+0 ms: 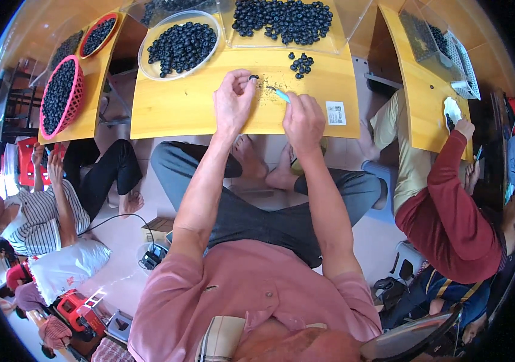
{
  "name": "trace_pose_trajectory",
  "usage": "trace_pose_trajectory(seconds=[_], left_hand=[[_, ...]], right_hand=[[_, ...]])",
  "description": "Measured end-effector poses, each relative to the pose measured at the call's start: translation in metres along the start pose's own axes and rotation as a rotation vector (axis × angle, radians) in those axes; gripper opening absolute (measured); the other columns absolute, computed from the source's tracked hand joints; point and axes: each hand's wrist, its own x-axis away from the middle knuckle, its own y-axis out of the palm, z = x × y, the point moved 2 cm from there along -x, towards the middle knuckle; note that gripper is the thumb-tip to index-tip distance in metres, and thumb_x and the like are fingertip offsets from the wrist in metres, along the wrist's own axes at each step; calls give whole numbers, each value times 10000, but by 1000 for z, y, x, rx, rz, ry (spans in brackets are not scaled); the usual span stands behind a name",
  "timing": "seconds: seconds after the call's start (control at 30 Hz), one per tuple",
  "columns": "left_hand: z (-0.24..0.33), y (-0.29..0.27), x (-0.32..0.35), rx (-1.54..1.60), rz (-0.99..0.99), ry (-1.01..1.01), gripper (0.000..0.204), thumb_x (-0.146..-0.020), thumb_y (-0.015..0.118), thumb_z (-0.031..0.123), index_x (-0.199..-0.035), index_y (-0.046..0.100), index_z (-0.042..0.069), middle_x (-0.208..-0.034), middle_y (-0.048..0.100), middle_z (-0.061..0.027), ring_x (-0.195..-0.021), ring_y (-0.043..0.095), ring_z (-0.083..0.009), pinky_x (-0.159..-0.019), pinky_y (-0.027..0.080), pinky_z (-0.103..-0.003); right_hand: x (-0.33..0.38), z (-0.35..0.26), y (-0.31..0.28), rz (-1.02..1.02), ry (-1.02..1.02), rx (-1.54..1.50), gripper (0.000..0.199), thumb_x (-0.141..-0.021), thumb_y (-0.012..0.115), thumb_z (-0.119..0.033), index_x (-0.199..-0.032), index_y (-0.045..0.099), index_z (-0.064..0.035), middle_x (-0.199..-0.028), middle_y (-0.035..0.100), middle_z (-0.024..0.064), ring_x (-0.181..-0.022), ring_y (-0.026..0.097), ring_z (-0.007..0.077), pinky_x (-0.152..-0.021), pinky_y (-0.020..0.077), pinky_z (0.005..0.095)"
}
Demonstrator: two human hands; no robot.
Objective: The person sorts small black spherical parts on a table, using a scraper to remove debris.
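My left hand is closed in a pinch over the yellow table, with a small dark ball at its fingertips; the ball looks like a berry or a bead. In my right hand is a slim tool with a light-blue handle. Its thin dark tip points toward the left hand, a short way from the ball. Dark crumbs are scattered on the table between my hands. Beyond the right hand lies a loose cluster of dark balls.
A round clear tub of dark balls stands back left, beside a clear tray with more. A white label lies at right. People sit at side tables, one with a pink basket, another in a dark red sleeve.
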Motion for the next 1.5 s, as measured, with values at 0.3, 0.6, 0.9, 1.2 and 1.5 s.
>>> trace_pose_trajectory(seconds=[0.3, 0.6, 0.9, 1.2, 1.5], left_hand=[[-13, 11, 6, 7, -82, -3, 191, -943, 786, 21, -1125, 756, -26, -962, 760, -36, -844, 670, -59, -782, 563, -224], [-7, 15, 12, -130, -154, 80, 242, -914, 829, 6, -1140, 747, -24, -1010, 746, -45, -869, 672, -68, -791, 572, -231], [-7, 17, 13, -154, -152, 133, 301, -902, 826, -5, -1186, 728, -15, -986, 750, -50, -864, 685, -89, -806, 587, -247], [-4, 18, 14, -182, -166, 119, 324, -891, 822, -13, -1201, 728, -12, -986, 743, -45, -864, 677, -94, -810, 583, -251], [1, 19, 17, -191, -197, 104, 396, -902, 805, -14, -1278, 683, -2, -997, 722, -38, -880, 676, -101, -826, 582, -259]], right_hand=[[1, -1, -2, -5, 9, -10, 180, -870, 714, -66, -1049, 727, -71, -851, 611, 83, -806, 642, 294, -706, 527, 436], [0, 1, -2, 15, -2, -3, 187, -864, 724, -69, -1051, 732, -74, -839, 588, 73, -785, 630, 277, -689, 517, 429], [0, 0, -2, 24, -16, -4, 166, -876, 720, -87, -1041, 736, -85, -829, 581, 66, -775, 630, 261, -683, 516, 418], [0, 0, -1, 36, -39, 3, 154, -885, 713, -86, -1036, 741, -84, -809, 563, 62, -751, 615, 260, -667, 507, 411], [3, 0, 0, 9, -41, 18, 181, -881, 712, -88, -1060, 740, -76, -827, 567, 67, -778, 620, 260, -686, 511, 409]])
